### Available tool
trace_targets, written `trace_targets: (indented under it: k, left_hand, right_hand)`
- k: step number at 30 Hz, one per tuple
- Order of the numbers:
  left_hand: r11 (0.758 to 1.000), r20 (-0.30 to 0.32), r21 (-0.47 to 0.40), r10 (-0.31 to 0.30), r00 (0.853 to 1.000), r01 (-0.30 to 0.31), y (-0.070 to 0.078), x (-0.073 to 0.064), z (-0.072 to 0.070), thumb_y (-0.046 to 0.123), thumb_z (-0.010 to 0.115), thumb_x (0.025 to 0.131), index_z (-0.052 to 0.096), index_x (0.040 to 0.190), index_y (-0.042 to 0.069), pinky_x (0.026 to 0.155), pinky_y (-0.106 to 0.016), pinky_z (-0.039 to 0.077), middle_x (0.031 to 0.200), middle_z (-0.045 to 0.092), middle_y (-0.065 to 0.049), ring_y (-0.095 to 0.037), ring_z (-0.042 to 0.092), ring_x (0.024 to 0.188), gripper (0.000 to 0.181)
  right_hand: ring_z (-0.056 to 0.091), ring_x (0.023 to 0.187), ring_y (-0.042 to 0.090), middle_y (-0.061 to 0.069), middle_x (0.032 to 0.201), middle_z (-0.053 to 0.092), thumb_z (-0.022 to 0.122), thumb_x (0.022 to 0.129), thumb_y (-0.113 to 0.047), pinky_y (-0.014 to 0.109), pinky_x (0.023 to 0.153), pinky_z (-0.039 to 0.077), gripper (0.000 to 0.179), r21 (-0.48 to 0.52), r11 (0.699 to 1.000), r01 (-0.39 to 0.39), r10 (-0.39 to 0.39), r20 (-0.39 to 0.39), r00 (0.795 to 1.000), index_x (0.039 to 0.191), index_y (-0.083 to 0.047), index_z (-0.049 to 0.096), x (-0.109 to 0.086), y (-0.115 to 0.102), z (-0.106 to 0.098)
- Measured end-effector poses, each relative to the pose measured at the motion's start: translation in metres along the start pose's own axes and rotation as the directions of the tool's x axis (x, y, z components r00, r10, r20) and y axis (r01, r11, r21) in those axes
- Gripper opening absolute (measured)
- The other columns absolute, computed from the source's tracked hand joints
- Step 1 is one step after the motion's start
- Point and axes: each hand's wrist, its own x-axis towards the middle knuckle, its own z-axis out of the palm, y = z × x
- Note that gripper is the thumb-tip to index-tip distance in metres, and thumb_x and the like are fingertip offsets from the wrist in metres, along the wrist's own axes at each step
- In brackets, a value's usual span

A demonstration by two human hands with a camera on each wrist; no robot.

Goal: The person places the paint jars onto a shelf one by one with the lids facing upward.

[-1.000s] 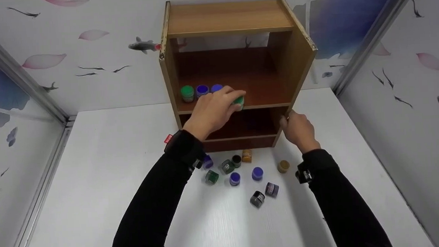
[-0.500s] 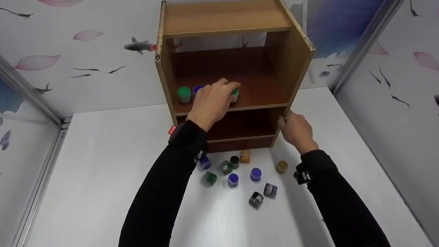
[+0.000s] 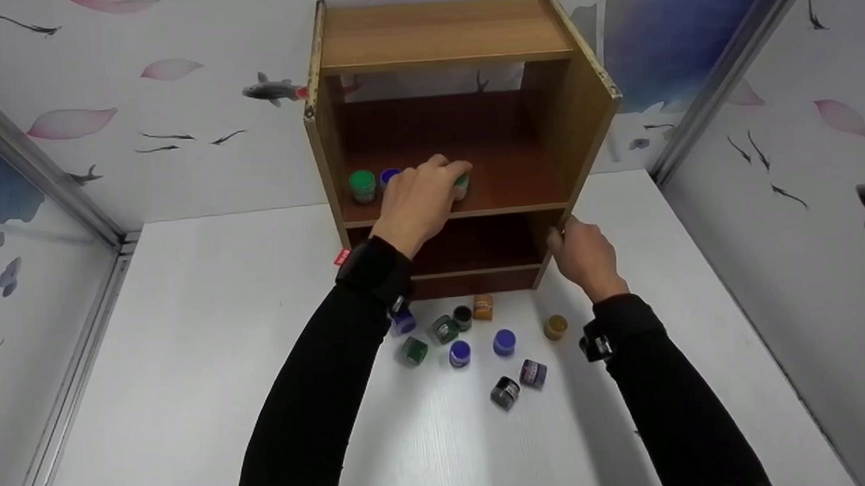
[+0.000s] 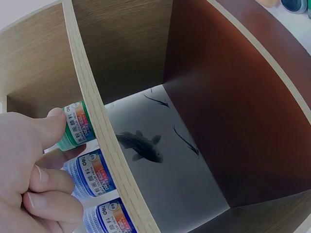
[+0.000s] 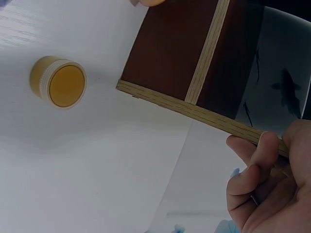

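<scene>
My left hand (image 3: pixel 419 203) pinches a small paint jar with a green lid (image 4: pixel 77 125) between thumb and fingers. The jar stands at the front of the upper shelf, beside a blue paint jar (image 4: pixel 91 173), with a second blue jar (image 4: pixel 112 216) beyond that one. At the row's left end is another green-lidded jar (image 3: pixel 362 186); my left hand partly covers the row in the head view. With its fingers curled round the front edge of the right side panel, my right hand (image 3: pixel 587 258) holds the wooden shelf unit (image 3: pixel 444 31).
Several paint jars lie or stand on the white table (image 3: pixel 231 357) before the unit, among them an ochre jar (image 3: pixel 555 327), an orange jar (image 3: pixel 483 307), a purple jar (image 3: pixel 533 372) and a black jar (image 3: pixel 505 392). Patterned walls enclose the table at the back and sides.
My left hand has carried the green-lidded jar a little deeper onto the upper shelf, up against the blue jars' row. My right hand keeps its hold on the side panel.
</scene>
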Motion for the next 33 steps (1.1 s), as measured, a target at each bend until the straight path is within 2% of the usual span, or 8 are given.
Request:
trace_targets:
  k: [8, 11, 15, 18, 22, 27, 30, 33]
  left_hand:
    - [1.0, -0.019, -0.002, 0.021, 1.0, -0.021, -0.002, -0.006, -0.004, 0.033, 0.054, 0.1, 0.038, 0.15, 0.029, 0.06, -0.029, 0.037, 0.147, 0.049, -0.004, -0.017, 0.045, 0.065, 0.052]
    - [0.999, -0.05, -0.03, 0.037, 0.998, -0.038, -0.005, -0.013, -0.009, 0.032, 0.057, 0.099, 0.035, 0.151, 0.03, 0.056, -0.028, 0.031, 0.151, 0.044, -0.003, -0.017, 0.04, 0.06, 0.056]
    - [0.994, -0.12, -0.076, 0.072, 0.99, -0.081, -0.01, -0.024, -0.014, 0.029, 0.06, 0.097, 0.038, 0.149, 0.03, 0.057, -0.028, 0.036, 0.151, 0.044, -0.001, -0.018, 0.042, 0.059, 0.057]
    - [0.985, -0.198, -0.094, 0.124, 0.972, -0.145, -0.014, -0.034, -0.014, 0.026, 0.061, 0.097, 0.043, 0.146, 0.027, 0.059, -0.028, 0.044, 0.144, 0.05, -0.001, -0.017, 0.046, 0.06, 0.052]
    - [0.954, -0.293, -0.12, 0.229, 0.928, -0.273, -0.025, -0.05, -0.006, 0.024, 0.06, 0.097, 0.054, 0.137, 0.024, 0.06, -0.027, 0.048, 0.131, 0.058, 0.0, -0.016, 0.05, 0.061, 0.04]
    - [0.92, -0.33, -0.144, 0.304, 0.894, -0.366, -0.04, -0.074, 0.015, 0.024, 0.06, 0.098, 0.064, 0.123, 0.022, 0.066, -0.025, 0.052, 0.117, 0.065, 0.003, -0.012, 0.062, 0.073, 0.026]
    - [0.918, -0.304, -0.15, 0.312, 0.9, -0.368, -0.05, -0.089, 0.033, 0.022, 0.06, 0.097, 0.067, 0.117, 0.021, 0.066, -0.023, 0.052, 0.11, 0.068, 0.005, -0.01, 0.064, 0.077, 0.02]
    - [0.928, -0.239, -0.166, 0.291, 0.926, -0.334, -0.059, -0.104, 0.051, 0.022, 0.062, 0.097, 0.069, 0.113, 0.022, 0.07, -0.022, 0.053, 0.105, 0.069, 0.007, -0.008, 0.066, 0.08, 0.018]
  right_hand:
    - [0.068, 0.087, 0.036, 0.024, 0.103, 0.07, 0.039, 0.103, -0.027, 0.048, 0.069, 0.051, 0.044, 0.001, 1.0, 0.003, -0.003, 0.007, 1.0, 0.129, 0.004, 0.055, 0.0, -0.002, -0.002]
    - [0.068, 0.087, 0.037, 0.025, 0.103, 0.069, 0.038, 0.103, -0.027, 0.048, 0.069, 0.051, 0.044, -0.001, 1.0, 0.006, -0.006, 0.013, 1.0, 0.128, 0.005, 0.056, -0.001, -0.002, -0.003]
    - [0.068, 0.084, 0.037, 0.026, 0.099, 0.069, 0.037, 0.103, -0.028, 0.048, 0.067, 0.051, 0.044, -0.009, 1.0, 0.012, -0.012, 0.011, 1.0, 0.122, 0.006, 0.058, -0.001, -0.001, -0.003]
    - [0.067, 0.083, 0.039, 0.027, 0.096, 0.068, 0.037, 0.103, -0.027, 0.049, 0.067, 0.051, 0.043, -0.022, 1.0, 0.019, -0.019, 0.002, 1.0, 0.116, 0.007, 0.059, -0.001, 0.002, -0.001]
    - [0.067, 0.087, 0.041, 0.028, 0.099, 0.067, 0.038, 0.103, -0.028, 0.051, 0.069, 0.051, 0.043, -0.025, 1.0, 0.018, -0.018, 0.0, 1.0, 0.116, 0.008, 0.058, -0.001, 0.004, 0.0]
    - [0.067, 0.091, 0.041, 0.028, 0.103, 0.067, 0.037, 0.103, -0.028, 0.052, 0.071, 0.051, 0.044, -0.014, 1.0, 0.012, -0.012, 0.012, 1.0, 0.122, 0.007, 0.057, 0.0, 0.003, -0.001]
    - [0.067, 0.09, 0.04, 0.027, 0.103, 0.068, 0.037, 0.103, -0.027, 0.051, 0.07, 0.051, 0.043, -0.012, 1.0, 0.013, -0.013, 0.017, 1.0, 0.124, 0.006, 0.056, 0.0, 0.003, -0.002]
    - [0.068, 0.089, 0.039, 0.027, 0.102, 0.068, 0.037, 0.103, -0.026, 0.05, 0.069, 0.051, 0.043, -0.009, 1.0, 0.016, -0.016, 0.014, 1.0, 0.125, 0.006, 0.056, -0.001, 0.002, -0.002]
